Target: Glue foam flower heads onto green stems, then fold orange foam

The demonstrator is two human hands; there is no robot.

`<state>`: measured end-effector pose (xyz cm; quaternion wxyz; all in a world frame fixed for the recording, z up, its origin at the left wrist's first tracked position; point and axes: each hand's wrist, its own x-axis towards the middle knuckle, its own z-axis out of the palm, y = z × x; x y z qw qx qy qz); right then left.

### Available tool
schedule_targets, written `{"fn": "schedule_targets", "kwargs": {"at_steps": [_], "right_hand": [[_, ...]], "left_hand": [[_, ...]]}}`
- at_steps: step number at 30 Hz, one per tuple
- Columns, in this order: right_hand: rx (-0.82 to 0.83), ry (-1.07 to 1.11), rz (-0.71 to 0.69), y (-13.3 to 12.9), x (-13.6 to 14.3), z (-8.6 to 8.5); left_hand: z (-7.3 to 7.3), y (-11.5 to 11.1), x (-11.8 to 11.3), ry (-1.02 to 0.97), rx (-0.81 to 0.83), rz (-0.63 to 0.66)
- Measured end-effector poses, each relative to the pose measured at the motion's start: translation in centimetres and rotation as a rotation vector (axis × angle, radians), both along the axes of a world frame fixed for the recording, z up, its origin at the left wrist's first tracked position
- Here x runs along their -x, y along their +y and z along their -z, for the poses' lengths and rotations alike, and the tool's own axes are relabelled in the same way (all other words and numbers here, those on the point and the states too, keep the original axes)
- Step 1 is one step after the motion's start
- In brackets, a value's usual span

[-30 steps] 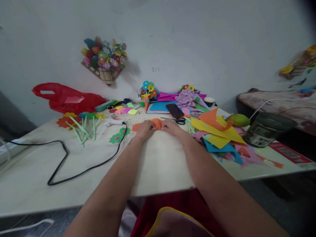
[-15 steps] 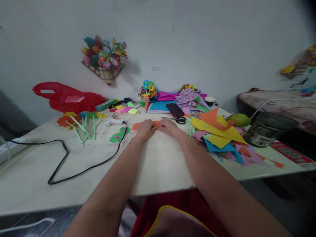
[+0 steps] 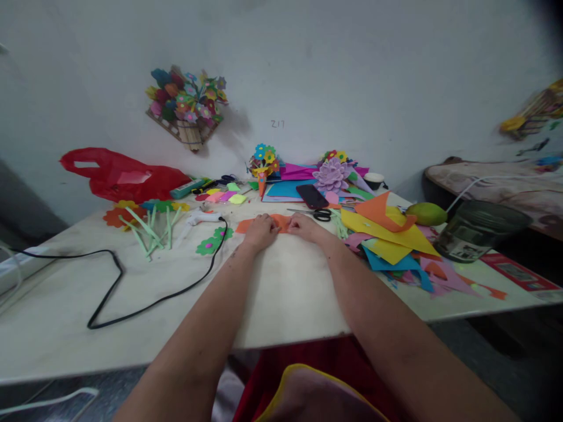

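An orange strip of felt or craft foam (image 3: 280, 221) lies across the table under both my hands. My left hand (image 3: 263, 231) presses on its middle with the fingers curled and closed on it; the left end sticks out past the knuckles. At the right end, my right hand (image 3: 304, 227) pinches the strip between thumb and fingers. Between the hands the orange piece bulges up a little. Green flower cutouts (image 3: 214, 240) with pink centres lie left of my left hand. Scissors (image 3: 322, 215) with black handles rest just beyond my right hand.
A white glue gun (image 3: 202, 217) with a black cord (image 3: 149, 306) lies left, near pale green strips (image 3: 149, 231). Coloured scraps (image 3: 391, 249), a mango (image 3: 426, 213) and a dark jar (image 3: 479, 231) are on the right. Behind are a phone (image 3: 312, 196) and a red bag (image 3: 132, 176).
My right hand has shifted slightly right, away from the left. More of the orange strip shows between the hands, and it bulges upward.
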<state>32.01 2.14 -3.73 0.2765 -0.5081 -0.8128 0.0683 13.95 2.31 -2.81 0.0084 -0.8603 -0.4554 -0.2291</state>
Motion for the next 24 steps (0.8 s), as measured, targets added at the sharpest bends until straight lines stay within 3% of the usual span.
{"fn": "schedule_targets", "kwargs": {"at_steps": [13, 24], "right_hand": [[-0.002, -0.085, -0.006, -0.1, -0.2, -0.4], [-0.027, -0.273, 0.119, -1.5, -0.9, -1.4]], "left_hand": [[0.2, -0.2, -0.3, 0.050, -0.020, -0.052], [0.1, -0.4, -0.5, 0.090, -0.031, -0.091]]}}
